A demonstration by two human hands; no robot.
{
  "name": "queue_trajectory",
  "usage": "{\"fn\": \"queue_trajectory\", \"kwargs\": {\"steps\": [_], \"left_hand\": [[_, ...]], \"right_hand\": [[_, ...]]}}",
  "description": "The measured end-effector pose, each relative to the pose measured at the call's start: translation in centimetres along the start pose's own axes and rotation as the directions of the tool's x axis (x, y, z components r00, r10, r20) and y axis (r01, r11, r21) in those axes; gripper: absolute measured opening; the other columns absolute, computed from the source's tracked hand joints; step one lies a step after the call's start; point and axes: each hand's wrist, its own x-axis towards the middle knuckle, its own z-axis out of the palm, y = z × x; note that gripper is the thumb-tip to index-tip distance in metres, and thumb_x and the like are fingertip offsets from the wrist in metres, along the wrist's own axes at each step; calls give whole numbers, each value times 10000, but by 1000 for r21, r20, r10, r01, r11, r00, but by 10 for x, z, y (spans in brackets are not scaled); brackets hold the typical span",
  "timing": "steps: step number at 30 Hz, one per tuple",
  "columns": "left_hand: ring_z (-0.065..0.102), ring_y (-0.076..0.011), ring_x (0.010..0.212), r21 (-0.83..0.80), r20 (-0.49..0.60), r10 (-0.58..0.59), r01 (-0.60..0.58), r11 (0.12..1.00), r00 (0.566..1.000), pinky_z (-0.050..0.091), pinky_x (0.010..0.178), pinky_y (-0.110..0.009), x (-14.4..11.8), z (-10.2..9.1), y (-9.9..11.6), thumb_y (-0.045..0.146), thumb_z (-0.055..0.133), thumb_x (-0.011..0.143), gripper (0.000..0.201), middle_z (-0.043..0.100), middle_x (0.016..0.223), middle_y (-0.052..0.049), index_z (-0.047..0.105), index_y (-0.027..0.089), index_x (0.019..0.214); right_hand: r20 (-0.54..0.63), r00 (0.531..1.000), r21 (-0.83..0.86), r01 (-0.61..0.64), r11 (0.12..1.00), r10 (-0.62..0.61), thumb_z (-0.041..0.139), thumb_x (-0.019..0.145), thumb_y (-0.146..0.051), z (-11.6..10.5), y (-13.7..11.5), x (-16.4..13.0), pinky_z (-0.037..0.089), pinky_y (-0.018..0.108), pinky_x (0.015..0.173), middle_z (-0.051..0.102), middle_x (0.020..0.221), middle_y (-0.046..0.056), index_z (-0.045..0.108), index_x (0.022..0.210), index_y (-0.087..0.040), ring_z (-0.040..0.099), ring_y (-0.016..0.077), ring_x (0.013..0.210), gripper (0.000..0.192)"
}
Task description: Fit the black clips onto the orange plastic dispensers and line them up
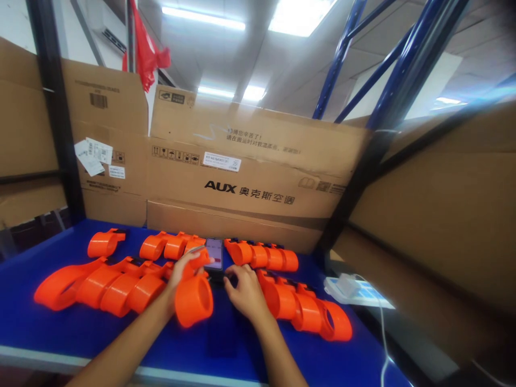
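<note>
My left hand (183,271) grips an orange plastic ring-shaped part (193,300) near the middle of the blue table (48,328). My right hand (244,290) rests just right of it, fingers curled on a small dark piece below a phone (214,253) with a lit screen. Rows of the same orange parts lie to the left (100,285), at the back (262,256) and to the right (306,312) of my hands.
Large cardboard boxes (250,177) stand along the back and right side. A black post (56,107) rises at the left and blue rack beams (407,59) at the upper right. A white power strip (350,287) with a cable lies at the table's right edge.
</note>
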Motion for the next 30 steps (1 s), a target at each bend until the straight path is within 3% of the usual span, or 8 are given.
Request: {"fn": "queue_trajectory", "kwargs": {"steps": [6,10,14,22,25,30], "left_hand": [[475,-103,385,96,-18,118,-116,989,993,375,443,-220,0,9,-9,318,734,683,343,609,519,18,652,151,971],[506,-97,421,207,43,146,-152,966,988,369,451,-217,0,9,-19,281,724,687,376,698,680,-34,638,147,1027],[477,-90,386,301,93,126,-149,942,988,340,422,-207,2,5,-26,294,710,704,415,646,620,17,619,176,1091],[484,-82,391,357,198,121,-186,915,973,341,415,-204,-1,7,-28,281,716,693,382,622,680,39,593,208,1048],[451,-79,375,391,204,113,-187,901,972,310,417,-200,-4,9,-27,310,735,729,399,577,597,65,578,212,1082],[482,-83,459,362,213,88,-162,918,973,340,489,-207,-5,11,-27,342,800,716,533,616,646,45,590,192,1183]], "right_hand": [[-20,1000,40,-12,999,13,620,875,-213,-3,-3,3,492,346,742,723,865,53,697,836,-227,633,237,829,88],[-94,992,235,-59,970,83,568,941,-305,-5,-7,7,498,326,758,725,917,57,715,983,-220,638,218,854,175],[-63,987,423,-110,899,150,593,932,-370,-1,-12,8,497,297,726,717,958,55,702,1130,-222,631,199,837,271],[61,967,666,-225,711,248,703,832,-456,12,-11,10,488,288,658,710,854,48,746,987,-195,591,183,715,307],[89,957,718,-254,647,277,734,795,-476,14,-6,10,472,274,615,695,803,36,746,905,-188,570,166,656,309],[-17,919,760,-244,603,393,734,790,-475,10,-2,12,472,271,646,658,737,21,711,805,-178,581,167,678,299]]}}
